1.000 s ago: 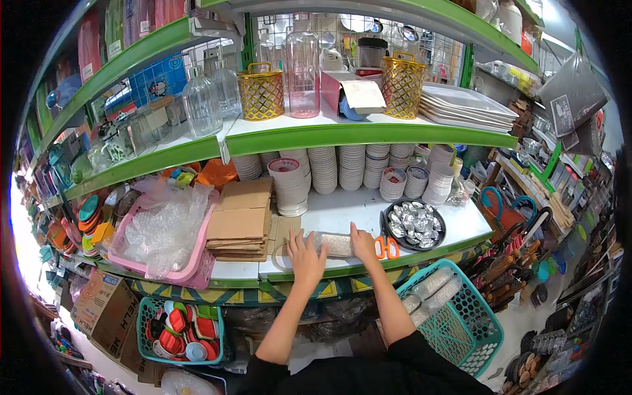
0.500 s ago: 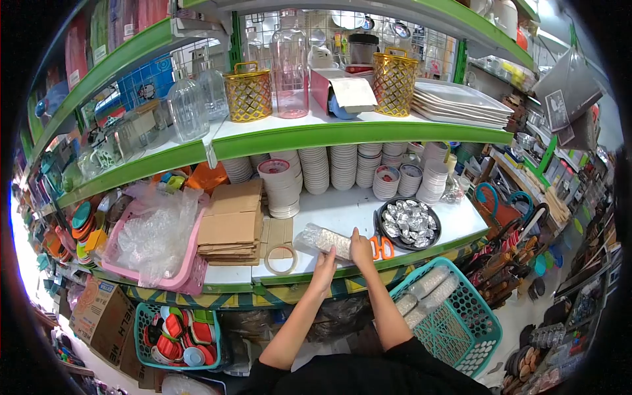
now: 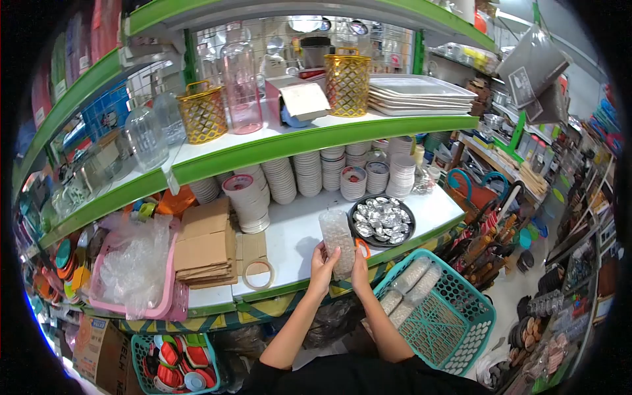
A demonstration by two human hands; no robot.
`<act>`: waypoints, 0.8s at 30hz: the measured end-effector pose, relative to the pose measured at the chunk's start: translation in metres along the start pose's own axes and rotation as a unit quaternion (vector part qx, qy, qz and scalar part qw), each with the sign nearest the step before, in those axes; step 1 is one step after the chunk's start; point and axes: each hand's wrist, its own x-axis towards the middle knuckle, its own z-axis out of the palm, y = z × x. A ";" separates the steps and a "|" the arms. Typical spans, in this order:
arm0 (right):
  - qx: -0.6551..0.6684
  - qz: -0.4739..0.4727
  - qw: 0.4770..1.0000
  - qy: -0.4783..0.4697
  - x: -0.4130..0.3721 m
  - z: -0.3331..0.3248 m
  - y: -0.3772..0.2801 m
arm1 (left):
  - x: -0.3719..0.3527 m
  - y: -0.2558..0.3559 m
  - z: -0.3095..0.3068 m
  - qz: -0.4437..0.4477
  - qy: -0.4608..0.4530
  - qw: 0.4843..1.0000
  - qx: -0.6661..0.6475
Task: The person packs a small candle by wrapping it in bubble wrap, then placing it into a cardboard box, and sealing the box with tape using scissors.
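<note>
A cylindrical bundle (image 3: 336, 238) in clear bubble wrap stands nearly upright between my two hands, over the front edge of the white shelf (image 3: 293, 247). My left hand (image 3: 322, 268) is wrapped round its left side, low down. On the right side, my right hand (image 3: 359, 271) presses against its lower part. Whatever is inside the wrap is pale and hard to make out. Orange-handled scissors (image 3: 363, 248) lie just behind my right hand, partly hidden. Beside them sits a round black tray (image 3: 383, 245) full of small silvery foil-like pieces.
A teal basket (image 3: 484, 322) with several similar wrapped bundles (image 3: 421, 283) stands below right. Left on the shelf are a tape roll (image 3: 257, 274), flattened cardboard (image 3: 204, 243) and a pink basket (image 3: 158, 296) of plastic wrap. Stacked white bowls (image 3: 280, 181) line the back.
The bundle has turned from lying slanted to nearly upright. My right hand has shifted from its end to its lower right side. The camera view has swung to the right.
</note>
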 end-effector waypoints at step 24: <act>0.095 0.120 0.986 0.070 -0.068 -0.168 -0.059 | -0.016 -0.086 0.104 -0.159 -0.296 0.941 0.028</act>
